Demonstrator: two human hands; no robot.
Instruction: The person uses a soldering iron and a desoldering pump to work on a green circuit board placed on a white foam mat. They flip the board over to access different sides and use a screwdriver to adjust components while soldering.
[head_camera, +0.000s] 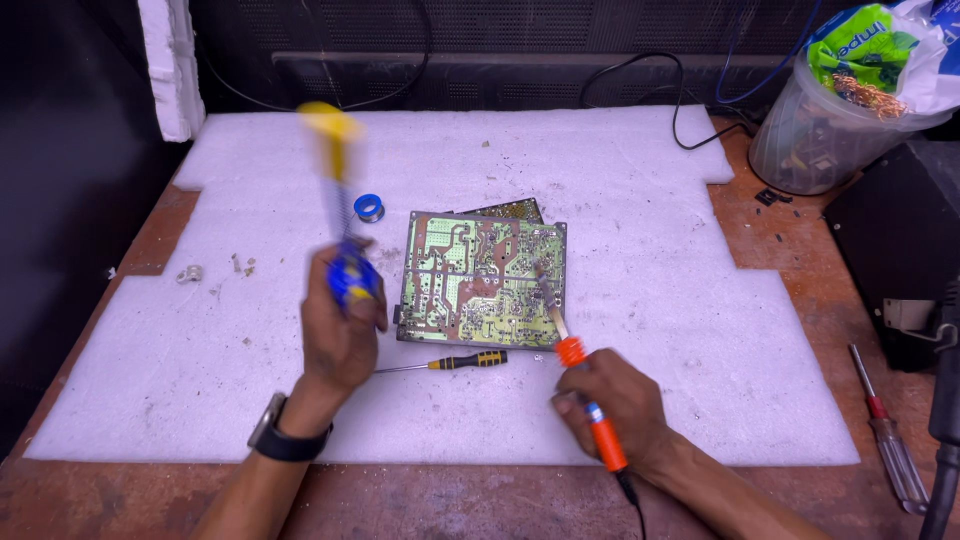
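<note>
Nearest me, my right hand is wrapped tight round the orange handle of a soldering iron; grip clenched, black cord trailing off the bottom edge. Its thin metal shaft runs up-left w/ the tip resting on the circuit board, near the board's right side. My left hand, w/ a black watch on the wrist, has its grip closed on a desoldering pump: blue lower body in the fist, bare spring along the middle, yellow plunger on top. The pump is motion-blurred and stands roughly upright, off to the left of the board, not touching it.

Between the two hands a small screwdriver w/ a yellow-and-black striped handle lies flat, just beside the board's near edge.

The board is rectangular, green w/ pale tan copper traces and many small solder dots, trace side up. It sits about mid-sheet on a white foam sheet, soft and fibrous-looking, speckled w/ small debris. A 2nd darker board peeks out from under its far edge. Just left of that, a small blue spool.

The foam covers a worn reddish-brown counter. On the right, a red-handled screwdriver w/ a clear shaft. Far right corner: a clear plastic tub stuffed w/ bags and a tangle of copper wire.
</note>
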